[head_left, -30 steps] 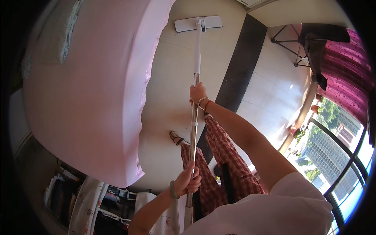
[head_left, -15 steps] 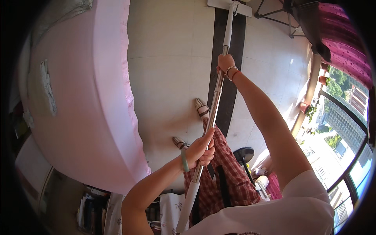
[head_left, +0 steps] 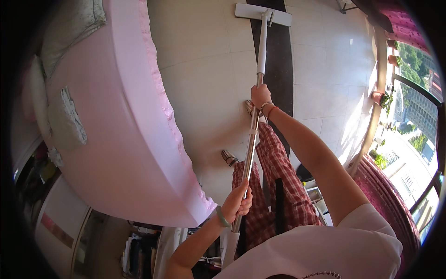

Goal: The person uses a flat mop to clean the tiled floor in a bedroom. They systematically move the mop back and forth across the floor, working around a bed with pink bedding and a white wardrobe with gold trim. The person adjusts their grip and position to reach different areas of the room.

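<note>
Both my hands are wrapped round the long silver and white pole of a flat mop (head_left: 253, 142). My right hand (head_left: 261, 96) grips it higher up, just under the white upper sleeve. Lower down, near the bottom white sleeve, my left hand (head_left: 236, 203) is closed on the metal shaft. At the far end the white rectangular mop head (head_left: 251, 11) lies flat across the dark floor strip (head_left: 277, 51) and overlaps the pale tiles on its left. The pole slants from the mop head down past my checked trousers (head_left: 292, 195).
A bed with a pink cover (head_left: 102, 139) fills the left side, with pillows (head_left: 69, 116) on it. Potted plants (head_left: 380, 97) line the window sill at right, beside a pink curtain (head_left: 385, 200). Books (head_left: 139, 253) stand at lower left.
The mop head has come nearer and slightly left along the dark strip. Both hands have moved lower in the view, still gripping the pole. My view has shifted, showing more bed and curtain.
</note>
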